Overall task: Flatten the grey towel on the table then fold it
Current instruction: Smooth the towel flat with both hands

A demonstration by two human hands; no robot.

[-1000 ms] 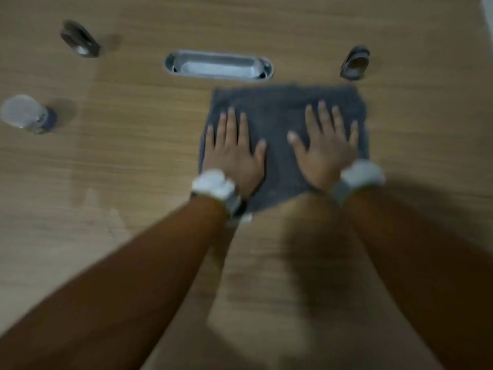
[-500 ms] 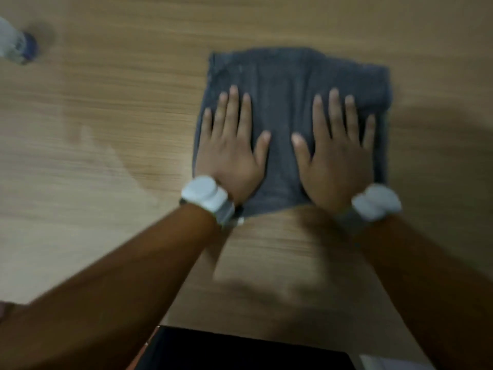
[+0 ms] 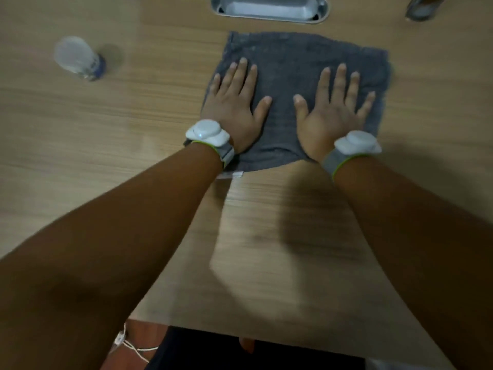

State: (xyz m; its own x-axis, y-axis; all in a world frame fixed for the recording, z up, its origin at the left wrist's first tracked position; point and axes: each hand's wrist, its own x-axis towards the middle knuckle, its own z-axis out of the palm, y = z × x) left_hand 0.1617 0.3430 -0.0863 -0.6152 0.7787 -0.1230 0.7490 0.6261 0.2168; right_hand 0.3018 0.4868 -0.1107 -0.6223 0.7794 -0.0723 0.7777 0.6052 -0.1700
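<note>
The grey towel lies spread as a rough square on the wooden table, past the middle. My left hand rests palm down on its left half with fingers apart. On the right half my right hand lies flat too, fingers spread. Neither hand grips the cloth. A small white tag sticks out at the towel's near left corner. Each wrist carries a white band device.
A metal oval cable port is set into the table just beyond the towel. A clear plastic bottle stands at the far left. A dark object sits at the far right. The table's near edge runs along the bottom.
The view has shifted, so the cable port and the bottle are back in frame. Both hands stay flat on the towel, now slightly nearer its front edge.
</note>
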